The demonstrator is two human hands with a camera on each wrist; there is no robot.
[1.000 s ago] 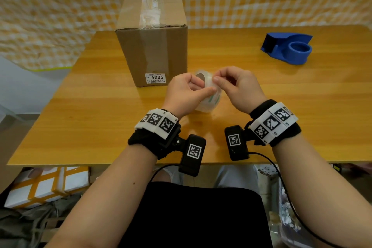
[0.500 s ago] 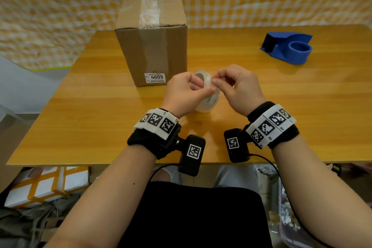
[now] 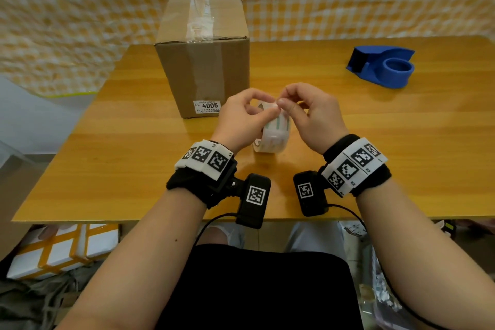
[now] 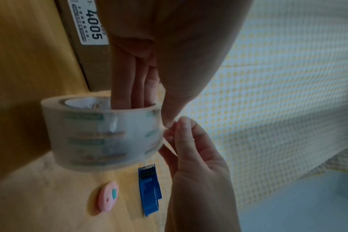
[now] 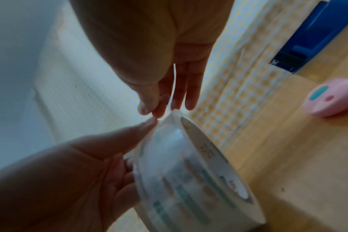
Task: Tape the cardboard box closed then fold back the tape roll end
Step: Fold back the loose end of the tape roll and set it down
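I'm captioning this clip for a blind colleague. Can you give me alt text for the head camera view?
Two hands meet over a clear tape roll above a wooden table: the left hand holds the roll, the right hand pinches at its top edge. Behind stands a taped cardboard box; a blue tape dispenser lies far right.

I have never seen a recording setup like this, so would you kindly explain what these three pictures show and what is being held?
There is no machine here: a person works with bare hands, wearing a camera on the head and one on each wrist. The head view looks down at a wooden table. The other two views look along each hand at the fingers.

On the table stand a cardboard box, already taped along its top, and a blue tape dispenser. The wrist views also show a small pink object, whose purpose I cannot tell.

The left hand holds a clear tape roll, with fingers inside its core. The right hand pinches the roll's loose end.
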